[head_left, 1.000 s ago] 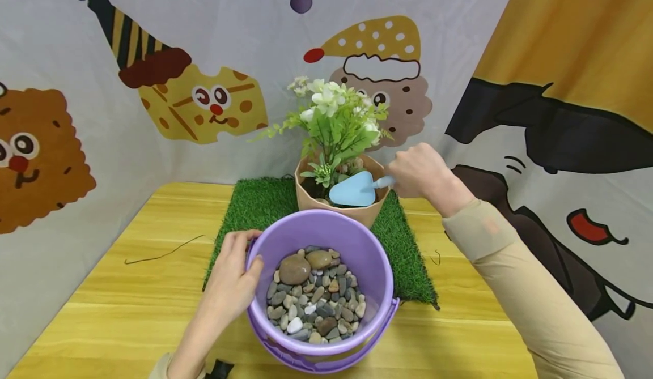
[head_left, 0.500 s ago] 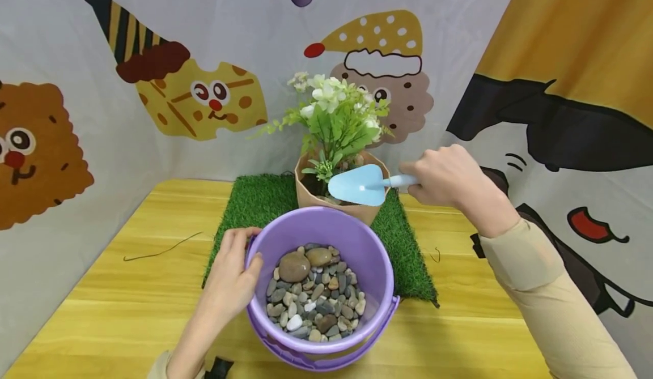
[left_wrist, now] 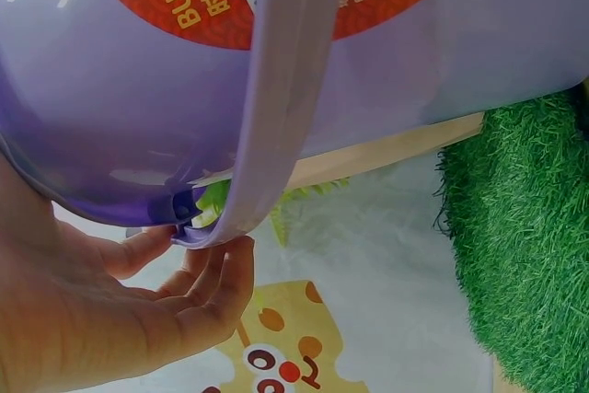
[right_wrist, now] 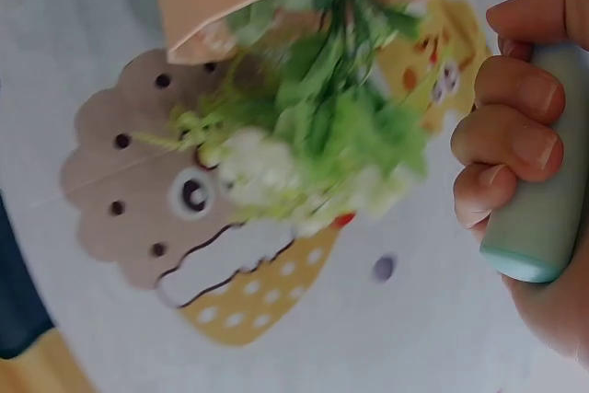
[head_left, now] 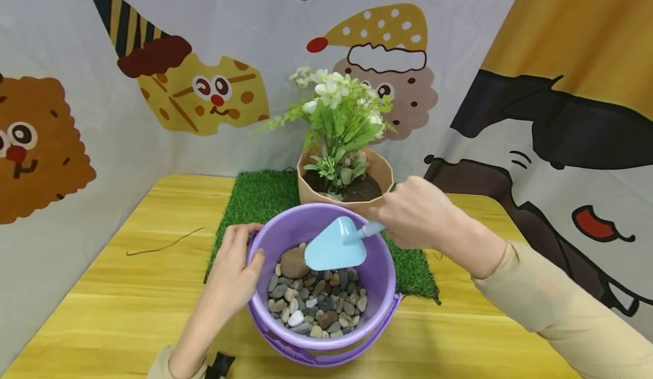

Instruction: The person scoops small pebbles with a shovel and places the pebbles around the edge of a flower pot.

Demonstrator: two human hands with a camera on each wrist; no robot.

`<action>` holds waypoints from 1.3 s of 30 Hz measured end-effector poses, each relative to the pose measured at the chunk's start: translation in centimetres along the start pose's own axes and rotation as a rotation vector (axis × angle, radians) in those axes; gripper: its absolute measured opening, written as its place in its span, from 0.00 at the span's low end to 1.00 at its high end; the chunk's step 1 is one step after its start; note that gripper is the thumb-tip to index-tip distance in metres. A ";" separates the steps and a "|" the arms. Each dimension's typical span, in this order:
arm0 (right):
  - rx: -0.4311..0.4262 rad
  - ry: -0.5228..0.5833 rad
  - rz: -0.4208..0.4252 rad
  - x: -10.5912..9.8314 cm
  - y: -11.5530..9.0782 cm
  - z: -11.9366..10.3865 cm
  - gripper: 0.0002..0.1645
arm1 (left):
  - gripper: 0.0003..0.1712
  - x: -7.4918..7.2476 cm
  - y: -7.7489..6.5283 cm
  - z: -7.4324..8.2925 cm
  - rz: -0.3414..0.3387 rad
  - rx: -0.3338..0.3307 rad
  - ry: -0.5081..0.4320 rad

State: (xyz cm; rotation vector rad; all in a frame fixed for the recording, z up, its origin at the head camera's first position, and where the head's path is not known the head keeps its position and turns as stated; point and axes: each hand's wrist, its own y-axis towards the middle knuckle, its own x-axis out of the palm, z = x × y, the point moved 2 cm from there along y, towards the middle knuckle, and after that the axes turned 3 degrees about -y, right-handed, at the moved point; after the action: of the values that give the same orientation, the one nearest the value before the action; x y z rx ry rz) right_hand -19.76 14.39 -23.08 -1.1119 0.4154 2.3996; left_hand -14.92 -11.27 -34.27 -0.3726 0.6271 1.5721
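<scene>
A purple bucket [head_left: 390, 271] stands in front, pebbles [head_left: 316, 308] and a larger brown stone [head_left: 293, 263] inside. My left hand [head_left: 229, 280] grips its left rim, thumb over the edge; the left wrist view shows the fingers by the bucket's handle [left_wrist: 285, 89] at its joint. My right hand [head_left: 420, 212] holds a light blue trowel [head_left: 334, 248] by its handle [right_wrist: 548, 200], fingers curled round it. The blade hangs over the bucket's opening, hiding some stones; its visible side bears nothing. Just behind is a plant pot [head_left: 382, 169] with dark soil, white flowers [head_left: 331, 93] and green leaves.
Artificial grass mat [head_left: 260, 197] lies under the pot, on a wooden table [head_left: 102, 294]. A thin dark wire [head_left: 165, 247] lies at left, and a black object [head_left: 220, 365] is beside the left forearm. Cartoon-printed cloth [head_left: 285, 39] hangs behind.
My right hand has drawn the trowel from above the pot toward me and down, over the bucket. The left hand keeps its grip on the rim. The view has shifted slightly.
</scene>
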 end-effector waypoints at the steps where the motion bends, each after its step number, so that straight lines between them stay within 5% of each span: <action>1: -0.021 -0.014 0.004 0.0 0.2 -0.5 0.06 | 0.23 0.0 0.0 0.0 -0.001 0.000 -0.002; 12: -0.171 -0.141 -0.065 0.4 1.8 -4.3 0.08 | 0.23 0.0 0.0 -0.1 0.002 0.002 -0.005; 29: -0.175 -0.219 -0.078 2.1 2.4 -6.5 0.13 | 0.24 0.1 0.0 0.0 -0.013 -0.022 -0.010; 39: -0.203 -0.238 0.042 2.8 2.5 -7.2 0.14 | 0.24 0.2 0.1 -0.1 0.003 -0.012 -0.011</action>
State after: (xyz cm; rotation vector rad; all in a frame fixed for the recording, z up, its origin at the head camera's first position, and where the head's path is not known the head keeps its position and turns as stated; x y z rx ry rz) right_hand -18.07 9.80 -29.58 -0.8902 0.1185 2.6171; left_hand -15.04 -11.21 -34.45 -0.3714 0.6101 1.5804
